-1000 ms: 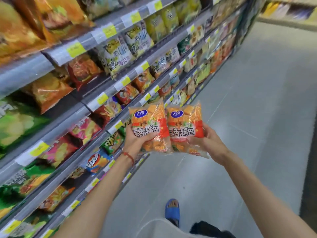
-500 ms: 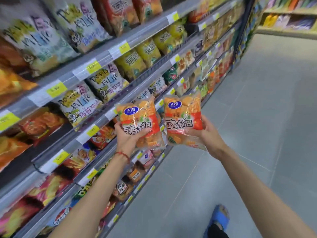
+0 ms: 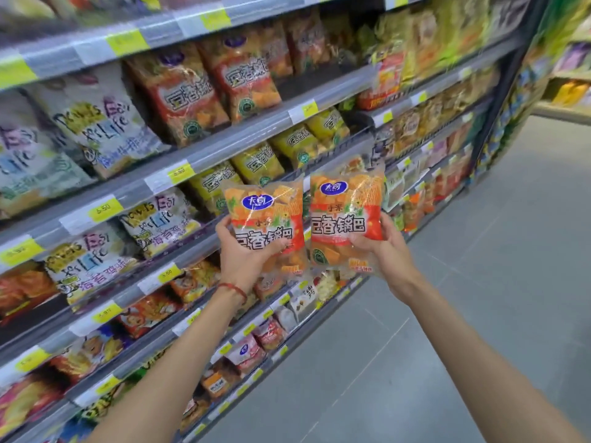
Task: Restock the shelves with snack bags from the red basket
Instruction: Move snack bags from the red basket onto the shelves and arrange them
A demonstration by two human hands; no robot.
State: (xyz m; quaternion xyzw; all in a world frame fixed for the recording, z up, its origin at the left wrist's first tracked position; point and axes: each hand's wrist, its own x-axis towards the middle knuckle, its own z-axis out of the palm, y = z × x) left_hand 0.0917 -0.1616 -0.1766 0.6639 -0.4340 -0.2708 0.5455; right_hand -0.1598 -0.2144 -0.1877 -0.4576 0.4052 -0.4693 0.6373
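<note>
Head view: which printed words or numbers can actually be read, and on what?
"小米" and "豆香锅巴": right snack bag, held by the right hand.
"豆香锅巴", partly covered: left snack bag, in the left hand.
"5.50": yellow price tag on a shelf edge.
"Life": white bag on the shelf.
Blue oval logos and other tags: too blurred to read.

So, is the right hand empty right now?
No, the right hand grips an orange snack bag, while the left hand grips a matching bag.
</note>
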